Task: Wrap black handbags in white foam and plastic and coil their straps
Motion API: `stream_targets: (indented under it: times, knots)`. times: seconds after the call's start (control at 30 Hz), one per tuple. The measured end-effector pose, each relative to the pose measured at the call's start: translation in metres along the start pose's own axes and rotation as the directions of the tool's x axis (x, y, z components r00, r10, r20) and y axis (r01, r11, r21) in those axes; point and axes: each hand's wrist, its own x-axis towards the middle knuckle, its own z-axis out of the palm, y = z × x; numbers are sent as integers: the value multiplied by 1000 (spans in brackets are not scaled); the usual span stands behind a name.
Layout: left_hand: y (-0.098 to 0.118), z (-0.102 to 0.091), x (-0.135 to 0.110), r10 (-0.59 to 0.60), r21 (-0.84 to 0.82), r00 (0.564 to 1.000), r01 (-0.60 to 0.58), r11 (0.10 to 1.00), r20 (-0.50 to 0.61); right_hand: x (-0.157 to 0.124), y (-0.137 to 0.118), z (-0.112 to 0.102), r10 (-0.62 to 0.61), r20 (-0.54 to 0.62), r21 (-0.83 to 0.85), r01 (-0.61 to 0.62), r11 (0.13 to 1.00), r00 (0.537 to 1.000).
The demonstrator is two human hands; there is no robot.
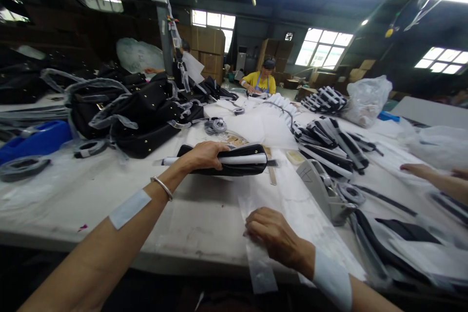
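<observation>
My left hand (205,155) is closed over a flat black bag (241,167) with a white strip along its side, held just above the white tabletop. The thumb lies on the white strip, and the other fingers are partly hidden behind the bag. Nearer the table's front edge, my right hand (272,234) has its fingers curled on a thin clear plastic piece (262,267). Part of that plastic hangs over the edge. A grey tape dispenser (323,190) marked with writing stands to the right of the bag.
Black bags with plastic-wrapped handles (142,107) are heaped at the left, beside a blue plastic piece (40,140). Folded black-and-white pieces (331,146) lie at the right. Another person's hand (420,171) reaches in there. A person in yellow (260,82) works across the table.
</observation>
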Motion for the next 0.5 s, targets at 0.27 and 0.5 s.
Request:
stream_targets:
  times: [0.27,0.5]
  knots:
    - [42,96,-54,97,188,973,-58,980,-207,-36,-49,3,101,36,425,-107,899,994]
    - [63,186,-92,207,336,849,-37,941,-486,28,-7,-72,187,-166,338,-122,933,968]
